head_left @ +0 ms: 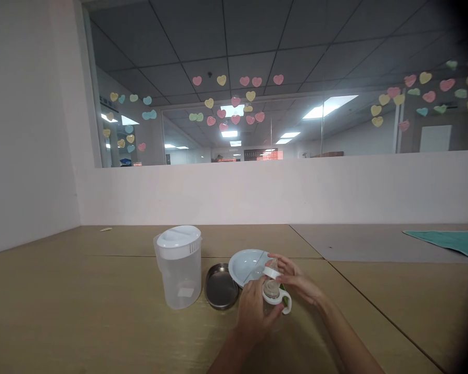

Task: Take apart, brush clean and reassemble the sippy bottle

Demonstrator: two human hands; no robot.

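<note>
- Left hand (pixel 252 310) grips the bottle (pixel 271 297), its fingers wrapped around the body and its thumb across the near side, just right of the lower centre of the frame.
- Right hand (pixel 296 279) pinches the cap (pixel 272 272), a white ring with a clear tip, between thumb and fingers, reaching in from the right.
- Key relation: the cap sits directly above the neck (pixel 271 287) in the frame, roughly in line with it and a little tilted; whether the two touch, I cannot tell.
- The bottle's long axis looks close to upright, with the neck up and the handle (pixel 287 302) out toward the right of the frame.
- Nearest the neck is the right hand's thumb; the left hand lies lower, to the left.
- Beyond the bottle, up and left in the frame, the bowl (pixel 242 261) stands on the desk (pixel 113 322), partly hidden by the hands.
- Left of the bowl come the tray (pixel 221 287) and then the lidded pitcher (pixel 181 275).
</note>
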